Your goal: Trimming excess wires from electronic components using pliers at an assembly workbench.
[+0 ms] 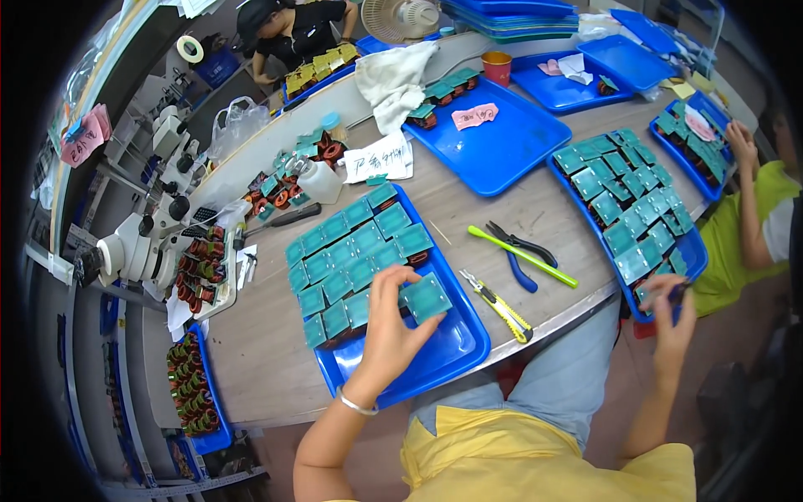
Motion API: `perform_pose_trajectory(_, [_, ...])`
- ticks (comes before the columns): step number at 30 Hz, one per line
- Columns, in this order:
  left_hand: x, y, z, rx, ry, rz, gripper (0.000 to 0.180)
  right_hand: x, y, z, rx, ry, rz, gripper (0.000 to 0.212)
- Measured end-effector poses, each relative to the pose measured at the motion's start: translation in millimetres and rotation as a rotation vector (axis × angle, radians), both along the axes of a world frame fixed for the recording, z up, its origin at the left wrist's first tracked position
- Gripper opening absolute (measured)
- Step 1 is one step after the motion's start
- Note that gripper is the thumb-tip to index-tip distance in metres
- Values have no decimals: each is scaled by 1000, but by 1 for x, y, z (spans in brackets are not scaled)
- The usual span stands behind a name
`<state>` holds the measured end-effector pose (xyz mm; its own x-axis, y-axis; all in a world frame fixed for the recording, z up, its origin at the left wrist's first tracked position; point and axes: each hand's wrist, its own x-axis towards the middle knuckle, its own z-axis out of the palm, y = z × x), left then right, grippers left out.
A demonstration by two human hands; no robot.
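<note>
My left hand (pixel 391 322) pinches a square teal-topped coil part (pixel 427 296) between thumb and fingers. It is over the near part of a blue tray (pixel 452 343), beside rows of similar teal-topped parts (pixel 360 259). My right hand (pixel 672 314) is at the near end of a second blue tray (pixel 693 247), which holds many teal-topped parts (pixel 623 197). Its fingers are closed around something small and dark, mostly hidden by them.
Between the trays lie pliers (pixel 523 259), a lime-green stick (pixel 535 261) and a yellow cutter knife (pixel 502 311). A larger blue tray (pixel 502 159) sits behind. Microscopes (pixel 134 251) and loose coils (pixel 201 268) stand left. Co-workers (pixel 293 33) sit opposite and at right.
</note>
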<state>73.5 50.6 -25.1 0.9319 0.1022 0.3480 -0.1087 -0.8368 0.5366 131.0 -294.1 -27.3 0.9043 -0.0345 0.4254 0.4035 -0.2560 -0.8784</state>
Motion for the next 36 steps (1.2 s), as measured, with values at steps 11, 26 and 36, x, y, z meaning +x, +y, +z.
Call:
perform_pose_trajectory(11, [-42, -49, 33, -1721, 353, -298, 89, -14, 115, 34, 284, 320, 821, 40])
perform_pose_trajectory(26, [-61, -64, 7, -1833, 295, -394, 61, -23, 126, 48, 137, 198, 792, 43])
perform_pose_trajectory(36, [-52, -56, -12, -2257, 497, -840, 61, -14, 126, 47, 261, 393, 946, 48])
